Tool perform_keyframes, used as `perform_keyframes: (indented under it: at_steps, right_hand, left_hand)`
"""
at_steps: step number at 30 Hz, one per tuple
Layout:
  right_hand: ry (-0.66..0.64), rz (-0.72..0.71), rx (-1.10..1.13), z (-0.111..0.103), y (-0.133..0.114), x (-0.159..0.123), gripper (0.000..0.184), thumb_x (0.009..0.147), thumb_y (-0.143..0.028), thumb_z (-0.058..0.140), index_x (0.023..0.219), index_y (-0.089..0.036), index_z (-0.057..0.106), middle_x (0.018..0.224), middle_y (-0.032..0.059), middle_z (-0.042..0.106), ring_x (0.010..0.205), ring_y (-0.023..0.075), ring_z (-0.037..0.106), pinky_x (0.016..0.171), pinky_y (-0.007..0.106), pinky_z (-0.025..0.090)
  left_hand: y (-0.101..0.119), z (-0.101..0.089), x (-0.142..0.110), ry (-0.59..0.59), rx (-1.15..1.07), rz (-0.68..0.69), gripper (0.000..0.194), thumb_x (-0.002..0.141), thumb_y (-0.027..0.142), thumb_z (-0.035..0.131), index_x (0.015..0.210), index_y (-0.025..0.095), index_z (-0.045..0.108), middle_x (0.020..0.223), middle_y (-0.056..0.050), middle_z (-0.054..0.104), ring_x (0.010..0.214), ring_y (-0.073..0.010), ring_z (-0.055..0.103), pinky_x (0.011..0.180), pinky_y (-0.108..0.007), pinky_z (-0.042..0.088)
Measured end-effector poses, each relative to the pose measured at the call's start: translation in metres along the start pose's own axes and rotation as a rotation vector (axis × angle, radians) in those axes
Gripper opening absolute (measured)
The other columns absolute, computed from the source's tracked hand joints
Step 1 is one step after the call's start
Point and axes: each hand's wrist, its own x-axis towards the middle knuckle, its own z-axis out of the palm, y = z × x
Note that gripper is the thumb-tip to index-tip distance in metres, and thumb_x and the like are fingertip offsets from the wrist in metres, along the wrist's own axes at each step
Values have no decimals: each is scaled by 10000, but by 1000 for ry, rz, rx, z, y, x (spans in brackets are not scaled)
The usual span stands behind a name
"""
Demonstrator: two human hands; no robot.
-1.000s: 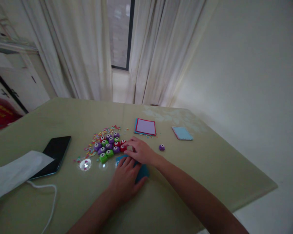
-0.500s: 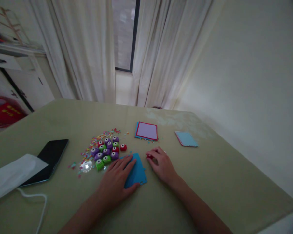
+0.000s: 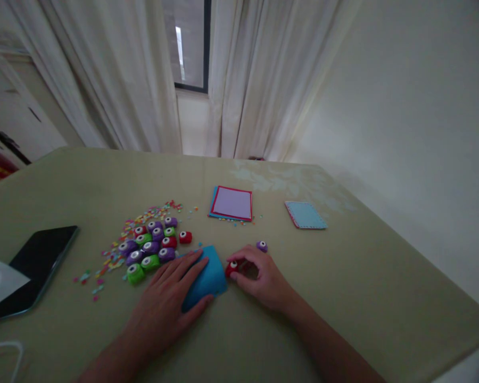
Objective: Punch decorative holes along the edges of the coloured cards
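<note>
With fingers stretched out flat, my left hand (image 3: 175, 292) lies over a blue square sheet (image 3: 207, 279) on the table. My right hand (image 3: 259, 274) pinches a small red one-eyed block (image 3: 231, 268) between thumb and fingers, just right of the sheet's edge. Behind that hand stands a purple one-eyed block (image 3: 262, 246), partly covered. A cluster of purple, green and red one-eyed blocks (image 3: 149, 248) sits left of the sheet. One red block (image 3: 185, 237) stands at the cluster's right side.
Colourful confetti bits (image 3: 123, 234) lie scattered around the cluster. Farther back are stacked lilac, red and blue squares (image 3: 232, 203) and a light blue square (image 3: 305, 215). A black tablet (image 3: 43, 255) with white paper (image 3: 2, 282) on it rests at left, near a white cable (image 3: 11, 344).
My right hand has moved right from the cluster, carrying a red block to beside the blue sheet. My left hand stays on the sheet. The camera view has shifted.
</note>
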Motion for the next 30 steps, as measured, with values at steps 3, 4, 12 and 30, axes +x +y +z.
perform_keyframes:
  at_steps: [3, 4, 12, 30]
  right_hand:
    - [0, 13, 91, 4, -2, 0, 245, 897, -173, 768, 1140, -201, 768, 1054, 55, 709, 874, 175, 702, 804, 298, 594]
    - [4, 10, 109, 5, -3, 0, 238, 892, -175, 771, 1128, -201, 765, 1059, 55, 708, 888, 176, 705, 814, 299, 597]
    - [13, 5, 167, 4, -6, 1, 224, 874, -164, 779, 1093, -204, 759, 1058, 52, 707, 926, 179, 707, 829, 296, 614]
    - [-218, -37, 45, -9, -12, 1, 266, 926, -187, 761, 1189, -221, 785, 1149, 75, 782, 1046, 213, 737, 984, 357, 577]
  left_hand:
    - [1, -3, 0, -15, 2, 2, 665, 1027, 580, 638, 1605, 292, 479, 1611, -69, 580, 1368, -334, 623, 1117, -513, 506]
    - [1, -4, 0, -21, 2, 3, 667, 1029, 579, 635, 1606, 286, 474, 1612, -72, 578, 1370, -335, 621, 1116, -515, 506]
    - [3, -7, 1, -45, 7, -2, 640, 1040, 578, 614, 1593, 280, 498, 1622, -73, 568, 1384, -350, 605, 1123, -537, 492]
    - [4, -3, -2, -77, 40, -11, 697, 1067, 593, 552, 1672, 281, 400, 1716, -75, 448, 1494, -335, 526, 1219, -534, 429]
